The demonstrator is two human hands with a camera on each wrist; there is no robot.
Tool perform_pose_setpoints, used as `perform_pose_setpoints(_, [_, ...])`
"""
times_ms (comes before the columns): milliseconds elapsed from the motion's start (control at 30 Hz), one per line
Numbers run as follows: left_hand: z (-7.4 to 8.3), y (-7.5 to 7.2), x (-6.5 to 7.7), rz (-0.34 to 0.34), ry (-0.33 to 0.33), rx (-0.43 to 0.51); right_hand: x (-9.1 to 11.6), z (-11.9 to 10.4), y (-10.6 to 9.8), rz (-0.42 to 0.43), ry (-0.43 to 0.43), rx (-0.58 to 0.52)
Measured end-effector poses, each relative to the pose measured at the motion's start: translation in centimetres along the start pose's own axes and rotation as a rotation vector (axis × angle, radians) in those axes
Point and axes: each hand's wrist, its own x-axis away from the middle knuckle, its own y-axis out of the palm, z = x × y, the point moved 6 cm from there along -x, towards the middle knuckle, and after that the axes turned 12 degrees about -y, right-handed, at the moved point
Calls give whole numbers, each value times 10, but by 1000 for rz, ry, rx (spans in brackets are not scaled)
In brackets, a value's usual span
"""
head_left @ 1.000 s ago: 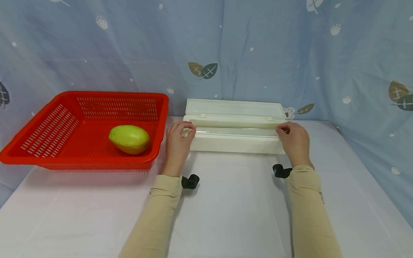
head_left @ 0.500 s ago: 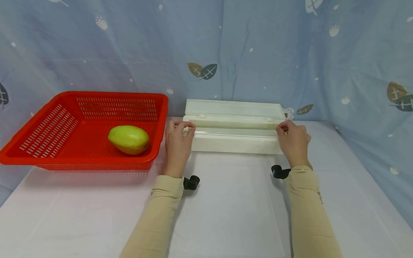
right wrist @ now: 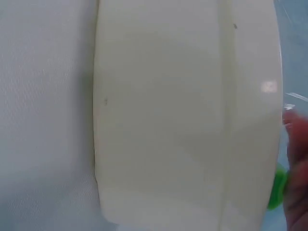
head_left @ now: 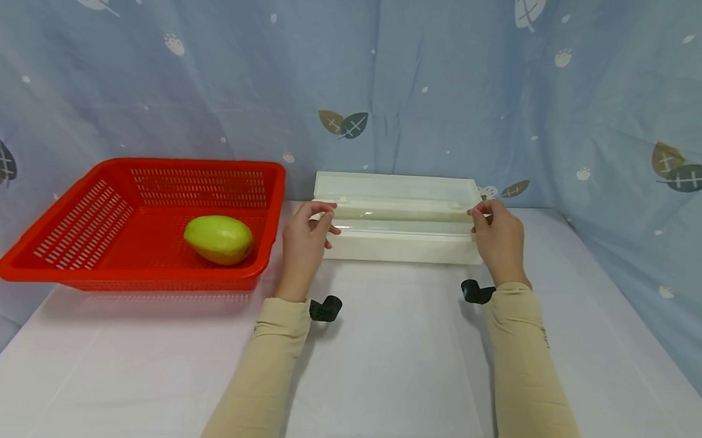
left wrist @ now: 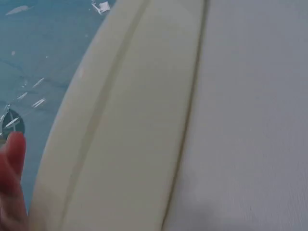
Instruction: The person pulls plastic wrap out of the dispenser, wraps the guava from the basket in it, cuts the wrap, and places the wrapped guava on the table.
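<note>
A long white cling film dispenser [head_left: 403, 249] sits at the back of the table, its lid [head_left: 394, 187] raised. Inside lies a pale roll, with clear cling film [head_left: 366, 214] glinting over it. My left hand [head_left: 304, 243] pinches the film's left edge between thumb and forefinger, other fingers spread over the box's end. At the opposite end my right hand [head_left: 500, 243] pinches the film's other edge. Both wrist views show the box's front wall up close; glints of film [left wrist: 38, 102] show near the left fingertips, and a green piece [right wrist: 277, 188] near the right fingers.
Left of the dispenser stands a red plastic basket [head_left: 115, 281] with a smooth yellow-green fruit [head_left: 219, 240] in it. A white cloth covers the table [head_left: 397, 367]. A blue patterned curtain [head_left: 442, 78] hangs right behind. Black wrist cameras [head_left: 326, 308] stick out inward from both wrists.
Both hands have lifted slightly from the box, the film's glint rising with them. The left hand's lower fingers have uncurled to the right.
</note>
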Motion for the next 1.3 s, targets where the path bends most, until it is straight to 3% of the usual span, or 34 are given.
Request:
perform_pose_setpoints(133, [6, 2, 2, -110, -45, 225, -1, 23, 9, 15, 26, -285])
perform_pose_setpoints(233, [14, 1, 5, -146, -68, 318, -3, 31, 12, 50, 49, -409])
perform_pose_setpoints(433, [22, -3, 7, -146, -76, 292, -1, 1, -1, 91, 63, -348])
perform_pose_setpoints(733, [34, -5, 12, -129, -45, 219, -1, -2, -8, 99, 103, -374])
perform_pose_setpoints(1000, [38, -8, 12, -129, -31, 197, 2, 1, 1, -27, 182, -428])
perform_pose_setpoints(1300, [38, -6, 11, -128, -28, 216, -1, 6, 5, -106, 164, -129])
